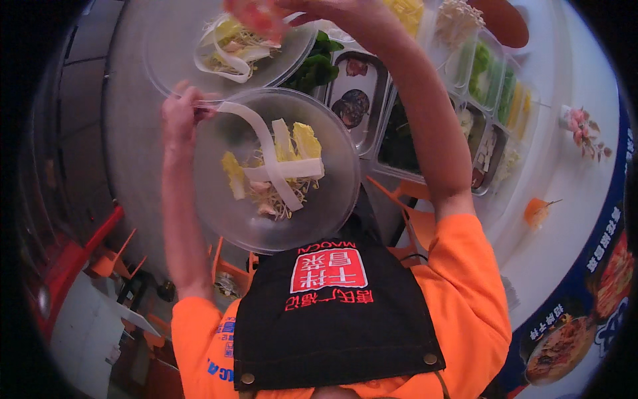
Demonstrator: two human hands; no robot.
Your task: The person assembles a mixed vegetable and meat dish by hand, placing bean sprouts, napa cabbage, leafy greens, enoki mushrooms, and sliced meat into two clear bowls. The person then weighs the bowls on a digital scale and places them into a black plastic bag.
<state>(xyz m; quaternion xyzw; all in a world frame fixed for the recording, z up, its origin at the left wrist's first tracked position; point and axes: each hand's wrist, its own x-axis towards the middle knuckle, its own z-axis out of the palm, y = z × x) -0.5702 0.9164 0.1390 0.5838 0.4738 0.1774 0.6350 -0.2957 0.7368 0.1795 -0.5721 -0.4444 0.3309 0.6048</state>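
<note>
My left hand (179,118) is closed on the rim of a large clear round bowl (339,199), its fingers slightly blurred. Inside are cabbage pieces (307,141), bean sprouts (276,199) and wide white strips (269,149), one running up to the rim beside that hand. At the top edge, my right hand (332,14) is stretched out over a second clear bowl (166,63) of similar food. At its fingers is a blurred reddish-pink, partly see-through thing (256,18) whose kind I cannot make out. Part of that hand is cut off by the frame.
Right of the bowls stand leafy greens (314,70), a steel tray (365,136) with dark round slices, pale thin mushrooms (458,20) and several tubs of cut vegetables (485,73). Orange chairs (415,216) show below the counter. Pink flowers (579,126) are at the far right.
</note>
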